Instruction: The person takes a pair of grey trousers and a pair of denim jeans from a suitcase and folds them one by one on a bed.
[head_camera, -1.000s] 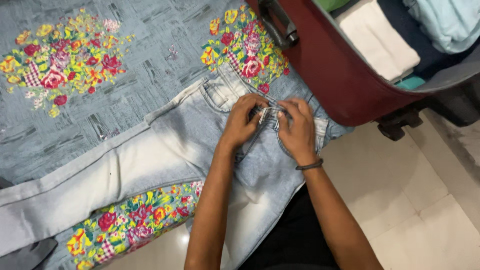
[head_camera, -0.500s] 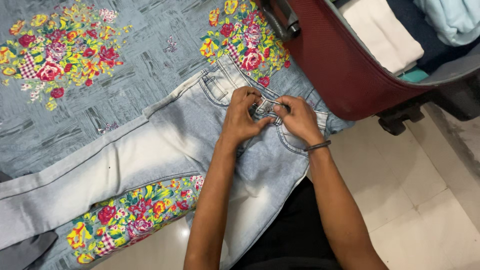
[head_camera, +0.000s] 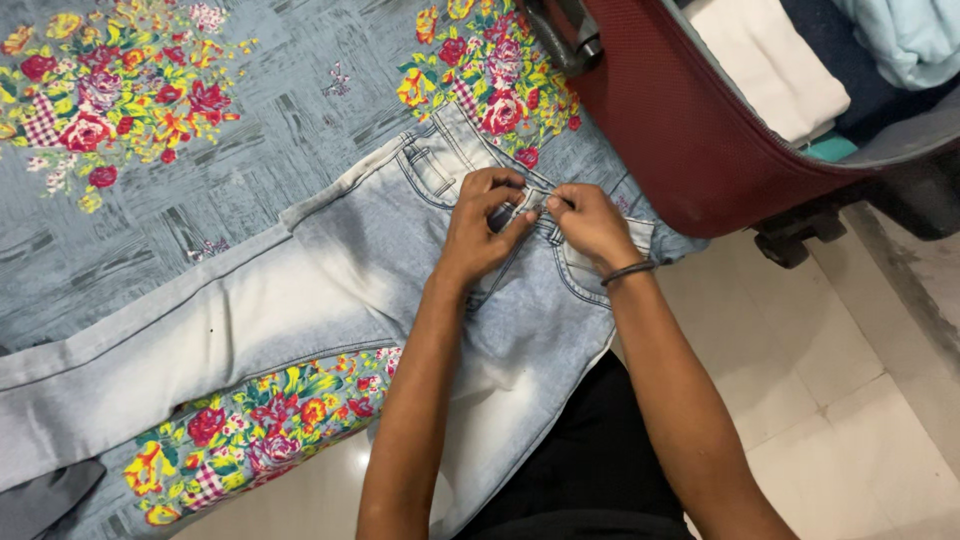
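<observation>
A pair of pale blue jeans (head_camera: 300, 310) lies flat on a grey bedsheet with bright flower prints (head_camera: 180, 190), waist toward the upper right. My left hand (head_camera: 480, 225) pinches the left side of the waistband at the fly. My right hand (head_camera: 590, 225), with a dark band on its wrist, pinches the right side of the waistband. The fingertips of both hands meet at the button area, which they mostly hide.
An open maroon suitcase (head_camera: 690, 130) stands at the upper right, holding folded white cloth (head_camera: 770, 65) and light blue clothes (head_camera: 915, 40). A pale tiled floor (head_camera: 850, 400) lies to the right. Dark fabric (head_camera: 590, 460) lies below the jeans.
Both hands have stayed on the jeans' waistband at the fly, fingers shifting slightly closer together. The view has drifted a little, so the jeans and the suitcase sit a little higher in the frame.
</observation>
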